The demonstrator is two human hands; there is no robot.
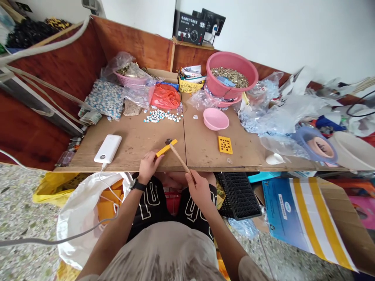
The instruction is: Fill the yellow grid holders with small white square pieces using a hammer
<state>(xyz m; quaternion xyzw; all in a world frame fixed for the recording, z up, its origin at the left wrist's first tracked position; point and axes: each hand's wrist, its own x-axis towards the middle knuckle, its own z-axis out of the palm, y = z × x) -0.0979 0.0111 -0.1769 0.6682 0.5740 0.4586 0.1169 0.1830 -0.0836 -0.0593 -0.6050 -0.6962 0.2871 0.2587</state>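
My right hand (199, 188) is wrapped round the wooden handle of a small hammer (181, 159). The dark hammer head is at the far end of a yellow plastic piece (165, 150), which my left hand (148, 167) grips by its near end, seen edge-on. Whether the hammer head touches the piece I cannot tell. Beyond my hands lies a scatter of small white and blue pieces (159, 116). A yellow square plate with square holes (225, 144) rests flat to the right, with a pink bowl (216, 119) behind it.
A white power bank (108, 149) with a cable lies at the left. At the back stand a large pink basin (211, 64) of brass-coloured pieces, a red plastic bag (165, 96) and a bag of white-blue pieces (106, 97). Below the table edge hangs a white sack (76, 218); a black crate (238, 195) is rightward.
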